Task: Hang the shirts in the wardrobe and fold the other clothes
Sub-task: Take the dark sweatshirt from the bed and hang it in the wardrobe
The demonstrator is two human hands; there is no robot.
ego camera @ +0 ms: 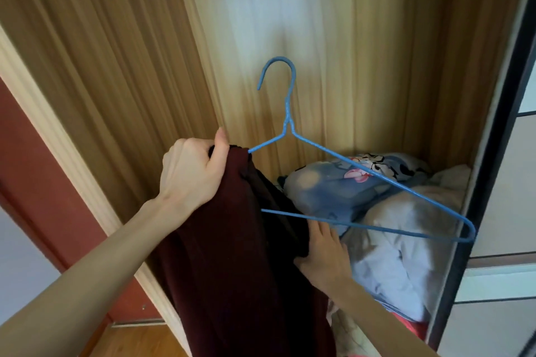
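Note:
A dark maroon shirt (pixel 232 269) hangs in front of the open wardrobe (pixel 290 23). My left hand (pixel 191 171) grips its top edge together with the left end of a blue wire hanger (pixel 290 113). The hanger's left arm is inside the fabric; its hook points up and its right arm sticks out bare to the right. My right hand (pixel 324 252) holds the shirt's lower right side just below the hanger's bottom bar; its fingertips are hidden behind the cloth.
A heap of bedding (pixel 406 226) with a blue cartoon-print piece (pixel 342 182) lies inside the wardrobe. The dark frame of a sliding door (pixel 475 211) stands at the right. A red-brown panel (pixel 37 168) is at the left.

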